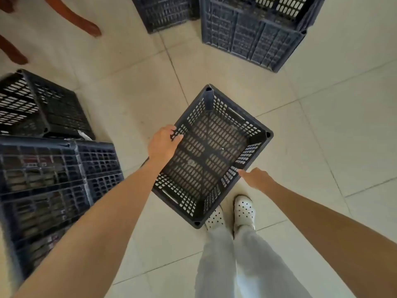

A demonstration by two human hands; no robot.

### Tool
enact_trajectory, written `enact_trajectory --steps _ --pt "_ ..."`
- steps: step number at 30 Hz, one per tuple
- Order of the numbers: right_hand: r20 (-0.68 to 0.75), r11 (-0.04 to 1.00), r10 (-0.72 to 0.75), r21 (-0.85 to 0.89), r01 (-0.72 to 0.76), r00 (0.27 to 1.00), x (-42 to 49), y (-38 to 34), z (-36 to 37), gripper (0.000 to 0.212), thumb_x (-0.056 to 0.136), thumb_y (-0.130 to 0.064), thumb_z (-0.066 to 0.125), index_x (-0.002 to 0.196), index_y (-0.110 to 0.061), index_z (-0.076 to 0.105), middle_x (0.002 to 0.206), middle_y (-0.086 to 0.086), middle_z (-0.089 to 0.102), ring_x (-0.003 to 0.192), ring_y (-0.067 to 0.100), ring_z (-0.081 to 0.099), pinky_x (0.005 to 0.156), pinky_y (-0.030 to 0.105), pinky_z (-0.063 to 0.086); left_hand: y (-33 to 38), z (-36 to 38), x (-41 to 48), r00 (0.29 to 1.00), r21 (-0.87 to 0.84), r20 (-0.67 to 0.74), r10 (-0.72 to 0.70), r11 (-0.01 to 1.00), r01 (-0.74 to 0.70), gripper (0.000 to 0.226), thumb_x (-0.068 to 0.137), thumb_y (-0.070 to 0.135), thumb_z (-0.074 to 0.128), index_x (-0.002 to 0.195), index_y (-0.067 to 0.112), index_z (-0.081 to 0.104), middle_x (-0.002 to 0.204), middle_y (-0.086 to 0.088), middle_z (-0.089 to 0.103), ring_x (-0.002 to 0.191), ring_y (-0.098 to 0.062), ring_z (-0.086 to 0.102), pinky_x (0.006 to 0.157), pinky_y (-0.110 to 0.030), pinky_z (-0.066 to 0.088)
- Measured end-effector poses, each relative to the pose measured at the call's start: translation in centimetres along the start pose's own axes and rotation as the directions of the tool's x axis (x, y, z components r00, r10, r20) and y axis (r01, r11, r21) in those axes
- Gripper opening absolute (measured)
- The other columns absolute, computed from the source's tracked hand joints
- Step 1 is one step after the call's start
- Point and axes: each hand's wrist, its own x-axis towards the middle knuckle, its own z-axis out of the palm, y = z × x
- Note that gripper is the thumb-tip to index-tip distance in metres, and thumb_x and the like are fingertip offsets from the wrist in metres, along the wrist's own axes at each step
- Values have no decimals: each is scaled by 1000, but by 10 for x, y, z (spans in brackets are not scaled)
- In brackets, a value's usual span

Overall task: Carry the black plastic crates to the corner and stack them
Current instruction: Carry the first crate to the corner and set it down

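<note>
Both forearms are seen bare from the lower edge of the view up to the left hand (164, 143) and the right hand (256, 178), with no sleeve, watch, glove or ring to be made out on either. The legs are covered by loose, pale grey-white fabric trousers (232, 261) that reach down to the ankles. On the feet a pair of white moulded clog-style shoes (243, 211) is worn, the rounded uppers being dotted with rows of small dark ventilation holes.
</note>
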Motion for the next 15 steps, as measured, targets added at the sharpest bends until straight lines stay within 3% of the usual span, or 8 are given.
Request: enact_trajectory --steps 6,9,12,15 --pt "119 945 87 305 -120 989 61 5 52 72 91 -60 48 134 -2 47 130 16 55 101 30 56 85 34 44 -33 56 55 999 49 -50 -1 999 3 50 93 32 60 139 20 45 135 -6 52 123 -26 52 96 -41 44" --pt "111 893 154 410 -186 982 87 11 76 83 92 -55 52 145 3 28 114 13 57 111 32 57 96 39 46 -52 79 83 999 141 37 -26 990 20 68 90 35 63 147 14 33 148 -12 38 133 -32 41 106 -50 40" --pt "97 838 179 506 -203 979 100 10 93 83 91 -52 56 147 -1 22 135 15 49 121 32 52 97 38 44 -60 93 100 986 115 137 -98 990 82 72 88 38 66 146 12 32 145 -16 41 130 -35 45 107 -55 39" --pt "107 783 191 583 -217 976 105 4 98 86 89 -54 57 149 -4 18 146 15 40 128 34 47 105 43 41 -60 95 108 984 -26 115 -136 990 140 66 85 39 70 137 9 41 133 -17 51 120 -35 54 102 -51 45"
